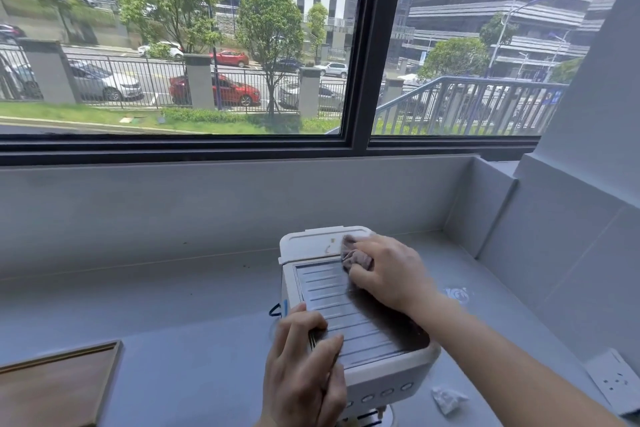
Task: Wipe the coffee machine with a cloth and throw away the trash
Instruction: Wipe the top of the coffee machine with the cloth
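Note:
A white coffee machine with a ribbed metal top stands on the grey counter, seen from above. My right hand presses a crumpled pinkish-grey cloth on the far part of the machine's top, near its white rear lid. My left hand rests on the machine's near left corner, fingers curled over the edge and holding it. A crumpled white scrap of paper trash lies on the counter to the right of the machine's front.
The grey counter runs under a wide window. A wooden board lies at the near left. A white wall socket sits on the right wall, and a white mark shows on the counter behind my right arm.

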Demonstrator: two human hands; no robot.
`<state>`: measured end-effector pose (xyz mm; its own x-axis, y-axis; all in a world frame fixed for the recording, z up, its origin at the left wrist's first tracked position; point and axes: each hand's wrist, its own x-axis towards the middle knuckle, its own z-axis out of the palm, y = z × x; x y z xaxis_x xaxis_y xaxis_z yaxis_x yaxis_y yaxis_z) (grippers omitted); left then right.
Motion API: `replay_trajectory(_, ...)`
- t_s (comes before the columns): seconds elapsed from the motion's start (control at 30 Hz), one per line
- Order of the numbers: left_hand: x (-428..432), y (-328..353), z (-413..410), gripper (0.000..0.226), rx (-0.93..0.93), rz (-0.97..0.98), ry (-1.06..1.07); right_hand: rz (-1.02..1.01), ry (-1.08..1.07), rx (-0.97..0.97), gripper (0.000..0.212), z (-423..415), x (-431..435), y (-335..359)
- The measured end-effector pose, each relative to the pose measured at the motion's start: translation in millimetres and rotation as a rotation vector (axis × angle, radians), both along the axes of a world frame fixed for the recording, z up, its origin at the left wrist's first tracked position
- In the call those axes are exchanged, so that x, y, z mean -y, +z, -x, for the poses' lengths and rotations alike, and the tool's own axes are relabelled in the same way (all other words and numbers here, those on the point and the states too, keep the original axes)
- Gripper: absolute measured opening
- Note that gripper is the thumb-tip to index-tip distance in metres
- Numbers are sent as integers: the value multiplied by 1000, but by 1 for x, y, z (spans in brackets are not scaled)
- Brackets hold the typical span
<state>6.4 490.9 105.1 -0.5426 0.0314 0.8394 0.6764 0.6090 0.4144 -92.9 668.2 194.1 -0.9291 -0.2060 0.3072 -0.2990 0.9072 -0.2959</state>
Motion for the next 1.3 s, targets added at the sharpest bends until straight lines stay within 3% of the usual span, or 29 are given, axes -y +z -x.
replay_trajectory(0.13,-1,3,-1,18,-7,-10,12,59,-211,42,25,35,7,11)
replay_trajectory(0.23,-2,3,-1,20,-18,-13,15,65,6,63,23,30,28,8)
replay_trajectory(0.33,-2,3,-1,21,-20,-5,18,27,231,42,41,14,18,4)
replay_trajectory(0.4,-1,4,-1,19,-13,-3,10,7,200,48,38,16,3,7)
replay_trajectory(0.47,-1,6,-1,18,-10,3,13,11,40,75,21,29,-3,15)
replay_trajectory(0.53,-2,5,-2,19,-12,-2,16,0,-90,90,20,40,9,19)
replay_trajectory(0.77,-2,-3,2,21,-14,-14,10,36,340,40,35,30,66,2)
replay_trajectory(0.87,-1,-5,3,20,-16,-5,0,-23,204,104,29,48,41,12)
replay_trajectory(1.0,-2,-3,2,19,-27,-18,-3,17,-46,42,20,52,28,13)
replay_trajectory(1.2,-1,-3,2,19,-24,-17,-8,75,379,80,37,19,52,2)
replay_trajectory(1.3,0,-4,2,18,-16,-14,-22,-2,229,84,27,41,53,16)
